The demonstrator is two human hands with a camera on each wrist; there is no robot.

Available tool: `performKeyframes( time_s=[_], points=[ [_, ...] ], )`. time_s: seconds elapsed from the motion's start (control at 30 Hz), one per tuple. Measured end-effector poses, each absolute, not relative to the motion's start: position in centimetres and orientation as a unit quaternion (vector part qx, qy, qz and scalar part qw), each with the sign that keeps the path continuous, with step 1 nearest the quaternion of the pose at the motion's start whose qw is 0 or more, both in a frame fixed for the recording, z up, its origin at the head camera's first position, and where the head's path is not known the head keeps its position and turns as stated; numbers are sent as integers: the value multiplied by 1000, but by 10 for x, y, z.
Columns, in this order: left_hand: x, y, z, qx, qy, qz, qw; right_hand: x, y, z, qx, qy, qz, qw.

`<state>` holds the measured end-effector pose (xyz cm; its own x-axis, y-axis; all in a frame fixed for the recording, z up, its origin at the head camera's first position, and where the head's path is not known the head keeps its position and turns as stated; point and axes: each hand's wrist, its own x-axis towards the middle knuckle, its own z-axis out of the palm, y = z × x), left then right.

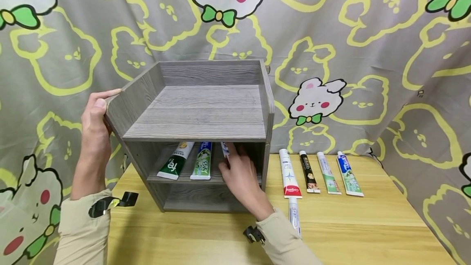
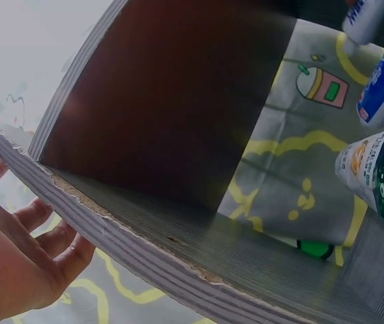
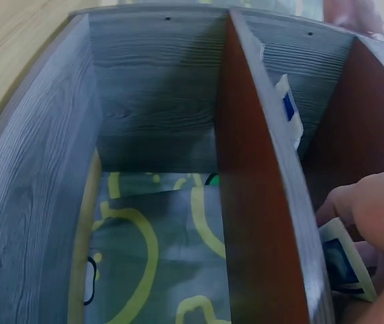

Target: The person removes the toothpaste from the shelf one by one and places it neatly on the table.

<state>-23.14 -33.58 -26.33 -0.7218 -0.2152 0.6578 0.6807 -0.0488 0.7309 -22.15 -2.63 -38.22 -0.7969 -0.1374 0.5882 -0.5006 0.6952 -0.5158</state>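
A small grey wood-grain shelf [image 1: 195, 111] stands on the table. My left hand [image 1: 96, 113] grips the upper edge of its left side panel, fingers behind the board [image 2: 36, 250]. Reaching into the middle compartment, my right hand [image 1: 241, 175] holds a toothpaste tube [image 1: 225, 149], whose flat end [image 3: 345, 260] shows between the fingers in the right wrist view. The rest of that tube is hidden by the hand and the top board. To its left lie a green-and-white toothpaste tube [image 1: 176, 162] and a blue-and-green one [image 1: 202, 162], caps toward the back.
Right of the shelf lie a white-and-red tube [image 1: 290, 175], a black tube [image 1: 309, 173], a white-and-green tube [image 1: 328, 174] and a blue-and-green tube [image 1: 349, 175]. A smaller white tube [image 1: 294, 216] lies nearer, beside the right sleeve. A patterned curtain [image 1: 312, 60] hangs behind.
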Motion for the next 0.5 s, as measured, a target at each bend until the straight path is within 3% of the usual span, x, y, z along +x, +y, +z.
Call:
performKeyframes(
  time_s=[0.3, 0.5],
  points=[
    [-231, -336, -264, -189, -610, -698, 323, -216, -19, -381, 191, -849, 416, 265],
    [-231, -335, -264, -184, -609, -695, 334, -206, -9, -377, 193, -822, 494, 208]
  ],
)
